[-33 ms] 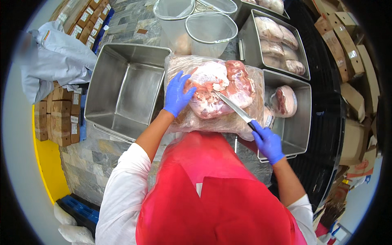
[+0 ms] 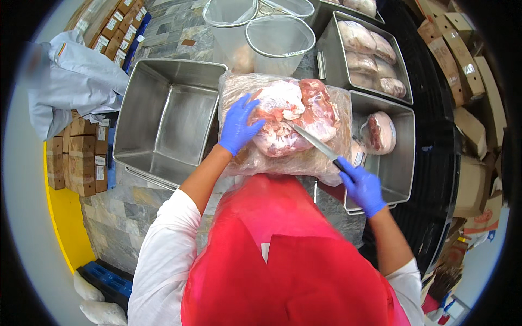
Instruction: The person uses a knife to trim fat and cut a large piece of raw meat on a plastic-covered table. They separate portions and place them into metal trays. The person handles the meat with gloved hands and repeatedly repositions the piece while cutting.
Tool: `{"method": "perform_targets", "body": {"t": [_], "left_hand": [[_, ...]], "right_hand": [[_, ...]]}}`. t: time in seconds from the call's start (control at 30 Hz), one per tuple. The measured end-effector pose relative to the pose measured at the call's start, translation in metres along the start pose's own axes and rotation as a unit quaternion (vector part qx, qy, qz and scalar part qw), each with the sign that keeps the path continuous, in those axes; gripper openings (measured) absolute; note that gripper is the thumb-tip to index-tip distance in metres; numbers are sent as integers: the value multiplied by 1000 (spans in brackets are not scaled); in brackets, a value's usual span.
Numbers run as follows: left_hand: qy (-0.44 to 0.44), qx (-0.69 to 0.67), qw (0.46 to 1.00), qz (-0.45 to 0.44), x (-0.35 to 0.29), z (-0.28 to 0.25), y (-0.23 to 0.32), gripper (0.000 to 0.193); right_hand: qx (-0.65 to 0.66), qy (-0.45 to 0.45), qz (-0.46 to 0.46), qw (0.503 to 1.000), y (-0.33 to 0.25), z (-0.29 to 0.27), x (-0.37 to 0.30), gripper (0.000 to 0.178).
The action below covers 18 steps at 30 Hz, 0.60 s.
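Note:
A large piece of raw meat [image 2: 277,138] with white fat and red flesh lies on a work surface wrapped in clear plastic [image 2: 236,89]. Against the meat's left side rests my left hand [image 2: 238,126], in a blue glove, with its fingers spread. My right hand [image 2: 363,189], gloved in blue too, is closed round the black handle of a long-bladed knife [image 2: 315,142]. The blade slants up and left across the meat, and its tip touches the middle, near a cut part with loose fat.
Left of the work surface stands a deep metal tub [image 2: 185,117]. A second metal tub [image 2: 399,157] on the right holds wrapped meat; another behind it holds several packs [image 2: 361,41]. Clear-lined bins [image 2: 280,38] stand beyond. Someone in a pale coat [image 2: 81,76] is at far left.
My right hand has shifted slightly to the right and toward me on the knife's side. My left hand stays on the meat, and the meat has not moved.

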<state>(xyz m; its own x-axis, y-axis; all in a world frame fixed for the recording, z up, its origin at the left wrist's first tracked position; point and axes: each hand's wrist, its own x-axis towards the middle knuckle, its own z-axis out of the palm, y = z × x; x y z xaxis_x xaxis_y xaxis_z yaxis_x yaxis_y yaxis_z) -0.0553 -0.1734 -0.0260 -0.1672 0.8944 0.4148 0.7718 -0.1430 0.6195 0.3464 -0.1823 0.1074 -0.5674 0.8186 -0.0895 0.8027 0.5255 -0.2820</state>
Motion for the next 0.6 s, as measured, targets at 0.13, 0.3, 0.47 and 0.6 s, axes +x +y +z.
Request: {"method": "perform_targets", "body": {"t": [0.13,0.3,0.47,0.6], "left_hand": [[-108,29,990,88,16,12,1,55],[-156,86,982,68,26,31,-3,45],[-123,52,989,56,32,37,-4,32],[-176,83,981,4,47,33,4,31]], "right_hand": [[-58,-50,-19,997,-26,-59,38,38],[-104,-12,7,994,-39,-21,13,40],[-122,32,55,990,-17,75,-24,49],[-98,82,48,991,3,134,-26,53]]}}
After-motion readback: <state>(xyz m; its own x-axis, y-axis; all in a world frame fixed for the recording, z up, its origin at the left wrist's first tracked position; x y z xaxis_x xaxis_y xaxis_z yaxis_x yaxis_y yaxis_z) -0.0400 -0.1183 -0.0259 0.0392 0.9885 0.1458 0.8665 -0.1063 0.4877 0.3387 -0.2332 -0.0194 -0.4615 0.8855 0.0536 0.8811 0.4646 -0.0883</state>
